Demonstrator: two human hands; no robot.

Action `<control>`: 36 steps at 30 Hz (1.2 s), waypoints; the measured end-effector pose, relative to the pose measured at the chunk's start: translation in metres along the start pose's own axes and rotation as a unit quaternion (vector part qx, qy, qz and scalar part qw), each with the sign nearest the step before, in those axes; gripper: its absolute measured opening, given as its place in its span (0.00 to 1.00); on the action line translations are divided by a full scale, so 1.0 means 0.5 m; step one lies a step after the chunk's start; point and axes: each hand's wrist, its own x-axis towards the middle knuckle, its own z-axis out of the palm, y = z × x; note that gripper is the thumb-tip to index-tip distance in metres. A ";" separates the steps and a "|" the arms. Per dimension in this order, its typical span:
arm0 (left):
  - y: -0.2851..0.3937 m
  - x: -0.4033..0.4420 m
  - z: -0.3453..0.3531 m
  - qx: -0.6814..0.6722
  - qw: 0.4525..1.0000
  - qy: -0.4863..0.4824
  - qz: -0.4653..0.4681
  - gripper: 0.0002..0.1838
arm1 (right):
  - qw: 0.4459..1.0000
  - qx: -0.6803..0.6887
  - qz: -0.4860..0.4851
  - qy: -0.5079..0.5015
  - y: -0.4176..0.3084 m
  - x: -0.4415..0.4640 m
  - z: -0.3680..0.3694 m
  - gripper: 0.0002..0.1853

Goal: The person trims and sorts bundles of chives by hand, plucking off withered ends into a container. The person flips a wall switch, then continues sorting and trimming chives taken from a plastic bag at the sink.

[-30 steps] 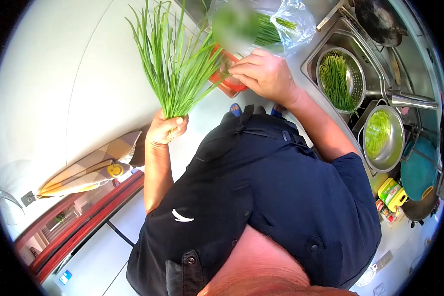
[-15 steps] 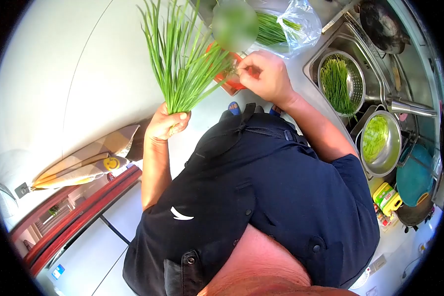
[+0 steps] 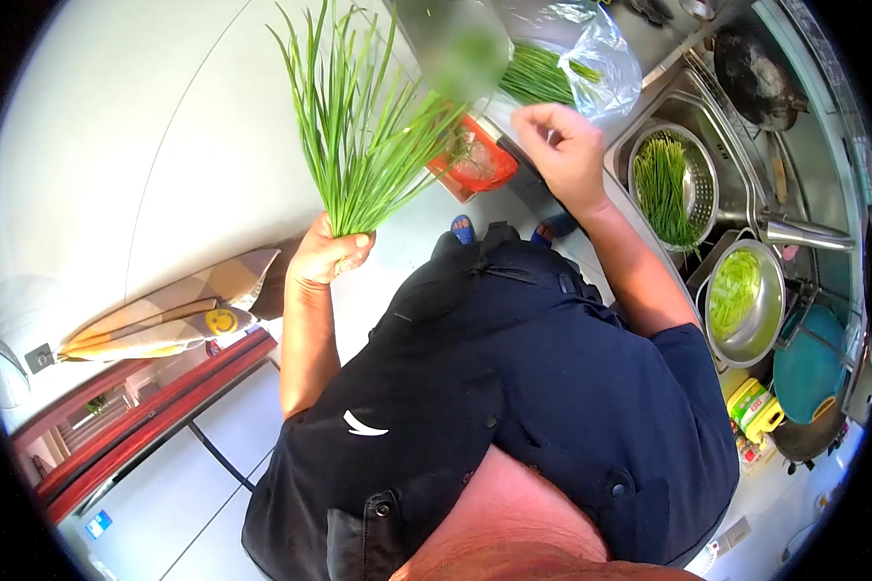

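Clamped round the green stalks with the left hand!

Gripping low, right at the butts, at ten o'clock from mid-view, and fanning out above toward eleven. Now across to half past one: curled fingers and thumb on the right hand, impossible to tell whether pinching anything. Beside that, near one o'clock, a red bag. Best, probably, to squeeze firmly without bruising, spread the fan for a clear look, and pinch one strand at a time, close to the base.
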 end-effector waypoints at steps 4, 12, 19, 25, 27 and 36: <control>0.011 -0.022 -0.003 0.024 1.000 0.010 -0.004 0.06 | 0.995 -0.019 0.008 -0.097 0.148 -0.044 0.088 0.04; -0.003 -0.045 -0.019 -0.021 1.000 -0.018 0.011 0.17 | 0.930 -0.318 -0.024 -0.182 0.322 -0.090 0.251 0.07; -0.018 -0.029 -0.031 -0.045 0.998 -0.035 0.009 0.16 | 0.991 0.034 0.098 -0.090 0.070 -0.009 0.104 0.06; -0.018 0.003 -0.017 -0.035 0.998 -0.053 0.003 0.14 | 0.992 0.119 0.017 -0.037 -0.092 0.052 -0.004 0.08; -0.015 0.011 -0.010 -0.034 0.998 -0.061 -0.002 0.15 | 0.990 0.114 0.057 -0.066 -0.099 0.062 0.002 0.11; -0.010 0.024 0.004 -0.021 0.997 -0.070 -0.016 0.15 | 0.991 0.079 0.075 -0.077 -0.066 0.060 -0.004 0.15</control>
